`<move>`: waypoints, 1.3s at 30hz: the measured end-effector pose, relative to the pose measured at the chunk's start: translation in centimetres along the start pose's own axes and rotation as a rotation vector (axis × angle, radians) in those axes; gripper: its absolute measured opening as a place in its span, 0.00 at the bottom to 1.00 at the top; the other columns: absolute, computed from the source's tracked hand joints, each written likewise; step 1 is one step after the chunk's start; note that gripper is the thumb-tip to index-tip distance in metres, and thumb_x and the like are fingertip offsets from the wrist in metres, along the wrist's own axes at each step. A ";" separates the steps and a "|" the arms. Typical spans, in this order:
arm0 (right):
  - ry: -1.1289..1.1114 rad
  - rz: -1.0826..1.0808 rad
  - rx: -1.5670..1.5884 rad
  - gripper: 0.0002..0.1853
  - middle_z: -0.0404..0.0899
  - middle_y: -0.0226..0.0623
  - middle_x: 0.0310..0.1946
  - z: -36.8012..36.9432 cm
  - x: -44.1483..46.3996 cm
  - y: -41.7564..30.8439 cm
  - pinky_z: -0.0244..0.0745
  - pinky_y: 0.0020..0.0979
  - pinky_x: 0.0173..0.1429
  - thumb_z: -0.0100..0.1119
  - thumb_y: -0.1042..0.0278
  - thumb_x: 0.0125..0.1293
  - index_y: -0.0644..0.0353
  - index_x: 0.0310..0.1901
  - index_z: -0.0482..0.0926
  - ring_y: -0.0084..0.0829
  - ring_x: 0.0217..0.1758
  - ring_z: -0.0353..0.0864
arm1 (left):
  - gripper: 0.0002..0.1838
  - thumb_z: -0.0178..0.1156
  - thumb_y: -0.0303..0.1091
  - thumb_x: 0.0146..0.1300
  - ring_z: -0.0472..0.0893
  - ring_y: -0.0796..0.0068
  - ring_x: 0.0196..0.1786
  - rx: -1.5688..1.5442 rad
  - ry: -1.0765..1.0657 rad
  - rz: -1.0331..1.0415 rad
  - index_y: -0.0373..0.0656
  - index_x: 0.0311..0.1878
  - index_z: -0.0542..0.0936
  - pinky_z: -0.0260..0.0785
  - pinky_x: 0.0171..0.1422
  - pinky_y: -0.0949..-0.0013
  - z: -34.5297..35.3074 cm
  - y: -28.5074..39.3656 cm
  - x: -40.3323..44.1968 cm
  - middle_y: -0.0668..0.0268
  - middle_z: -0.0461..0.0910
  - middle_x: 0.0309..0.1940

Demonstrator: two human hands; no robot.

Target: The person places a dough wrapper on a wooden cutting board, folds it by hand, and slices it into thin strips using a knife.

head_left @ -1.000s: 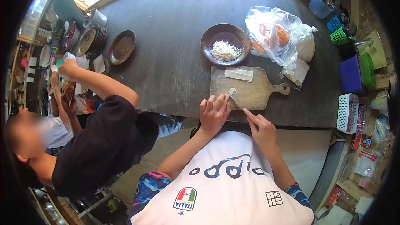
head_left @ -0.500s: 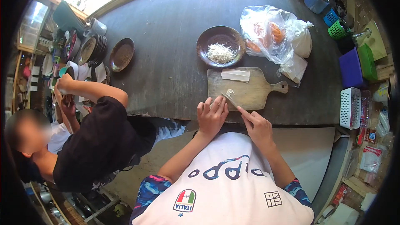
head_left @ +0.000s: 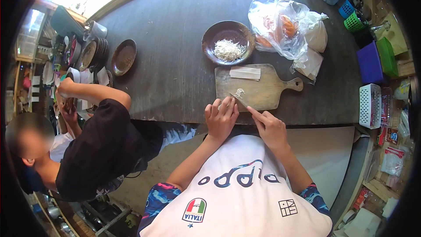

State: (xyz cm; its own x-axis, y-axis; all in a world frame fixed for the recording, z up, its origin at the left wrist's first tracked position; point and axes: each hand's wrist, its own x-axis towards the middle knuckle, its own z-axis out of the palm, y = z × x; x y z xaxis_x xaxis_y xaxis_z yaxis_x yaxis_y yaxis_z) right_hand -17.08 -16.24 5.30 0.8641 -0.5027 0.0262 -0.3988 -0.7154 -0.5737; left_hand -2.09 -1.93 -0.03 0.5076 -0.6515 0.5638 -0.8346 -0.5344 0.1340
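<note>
My right hand point(head_left: 271, 131) is closed round a knife point(head_left: 239, 101), index finger along its back, the blade over the near edge of a wooden cutting board point(head_left: 267, 94). My left hand point(head_left: 221, 117) lies at the board's near left edge, its fingers bent together beside the blade; what they press is hidden. Small pale cut pieces point(head_left: 239, 92) lie just beyond the blade. Flat pale strips point(head_left: 245, 73) rest at the board's far side. Behind the board, a dark round plate point(head_left: 223, 30) holds a heap of thin white shreds point(head_left: 229, 50).
A clear plastic bag point(head_left: 278, 26) with orange items stands behind the board. An oval dish point(head_left: 124, 57) and stacked plates point(head_left: 89, 55) are at the left, near another person in a black shirt point(head_left: 107, 145). Baskets point(head_left: 369, 105) line the right side.
The view has shifted slightly, so the table things appear higher and further left. My hands stay at the board with the knife. The other person's arm has lowered a little.
</note>
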 end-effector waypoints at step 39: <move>0.037 -0.031 0.038 0.24 0.79 0.31 0.28 -0.5 -0.3 -0.2 0.81 0.43 0.33 0.70 0.61 0.77 0.24 0.71 0.87 0.38 0.25 0.83 | 0.12 0.77 0.42 0.67 0.80 0.71 0.57 0.003 0.014 -0.032 0.52 0.51 0.95 0.62 0.65 0.59 -0.3 0.1 -0.1 0.81 0.88 0.55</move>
State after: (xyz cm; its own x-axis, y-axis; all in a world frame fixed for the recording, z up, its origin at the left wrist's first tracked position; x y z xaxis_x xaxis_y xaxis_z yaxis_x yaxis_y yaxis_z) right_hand -17.44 -16.19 5.82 0.8637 -0.4984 0.0744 -0.3593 -0.7126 -0.6026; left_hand -2.28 -1.75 0.16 0.5307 -0.6264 0.5709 -0.8175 -0.5562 0.1496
